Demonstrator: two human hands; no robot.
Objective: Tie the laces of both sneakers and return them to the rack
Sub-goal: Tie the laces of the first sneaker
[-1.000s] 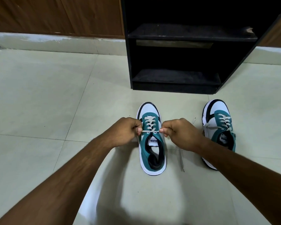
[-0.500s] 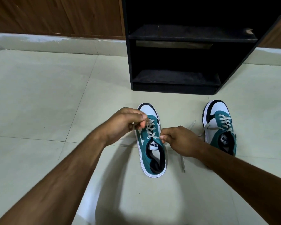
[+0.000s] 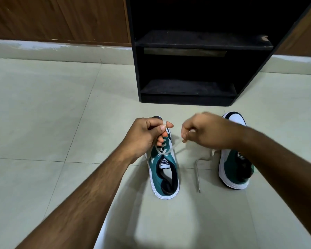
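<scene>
Hovering above the left sneaker (image 3: 164, 169) on the floor tiles (image 3: 43, 114), your left hand (image 3: 145, 135) curls shut on one lace end (image 3: 164, 124) and your right hand (image 3: 205, 131) pinches the other lace end (image 3: 174, 145) — both raised. Your right forearm hides much of the right sneaker (image 3: 232, 169); its loose lace (image 3: 197, 175) trails on the tiles. Beyond stands the black rack (image 3: 187, 51) — top cut off.
</scene>
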